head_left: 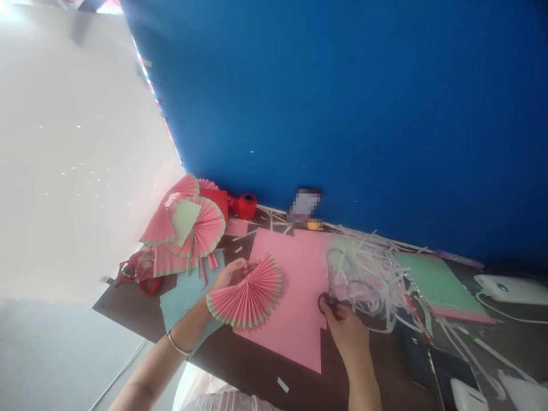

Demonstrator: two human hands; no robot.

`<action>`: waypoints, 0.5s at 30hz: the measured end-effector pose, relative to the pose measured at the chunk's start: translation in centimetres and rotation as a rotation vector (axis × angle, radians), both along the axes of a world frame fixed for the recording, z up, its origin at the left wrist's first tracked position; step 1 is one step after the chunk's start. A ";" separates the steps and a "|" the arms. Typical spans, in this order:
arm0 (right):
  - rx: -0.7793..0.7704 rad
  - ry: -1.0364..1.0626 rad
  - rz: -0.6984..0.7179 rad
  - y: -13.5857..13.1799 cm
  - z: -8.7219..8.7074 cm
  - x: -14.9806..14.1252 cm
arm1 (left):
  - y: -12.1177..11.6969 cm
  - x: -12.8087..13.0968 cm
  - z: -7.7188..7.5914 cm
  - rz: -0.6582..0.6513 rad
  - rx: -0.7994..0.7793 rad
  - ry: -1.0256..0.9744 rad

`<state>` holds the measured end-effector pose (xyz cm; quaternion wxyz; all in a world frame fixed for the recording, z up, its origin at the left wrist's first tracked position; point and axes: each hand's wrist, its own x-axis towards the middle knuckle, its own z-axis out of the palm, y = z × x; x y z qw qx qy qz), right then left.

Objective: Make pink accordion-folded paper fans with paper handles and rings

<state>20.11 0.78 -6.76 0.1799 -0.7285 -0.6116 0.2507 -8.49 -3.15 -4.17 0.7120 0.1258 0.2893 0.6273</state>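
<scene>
My left hand is closed in a pinch on the folded base of a pink pleated paper fan with a pale green edge, held spread above a large pink paper sheet. A thin bracelet sits on that wrist. My right hand rests over the sheet's right edge with its fingers curled at the dark handles of a pair of scissors. The scissors' blades are hidden among white strips.
A pile of finished pink fans lies at the back left beside a red tape roll. A tangle of white paper strips and a green sheet lie to the right. A blue wall rises behind the dark table.
</scene>
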 end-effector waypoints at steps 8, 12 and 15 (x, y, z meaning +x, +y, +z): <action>0.083 0.536 0.119 -1.6 0.0 -5.6 | 0.7 1.6 -0.3 -0.130 -0.006 -0.189; -0.122 0.942 0.201 -1.1 0.5 -8.4 | 0.8 2.1 -0.8 -0.143 -0.035 -0.030; -0.138 0.986 0.211 -0.5 0.7 -8.1 | 1.7 0.6 -1.0 -0.077 -0.039 0.298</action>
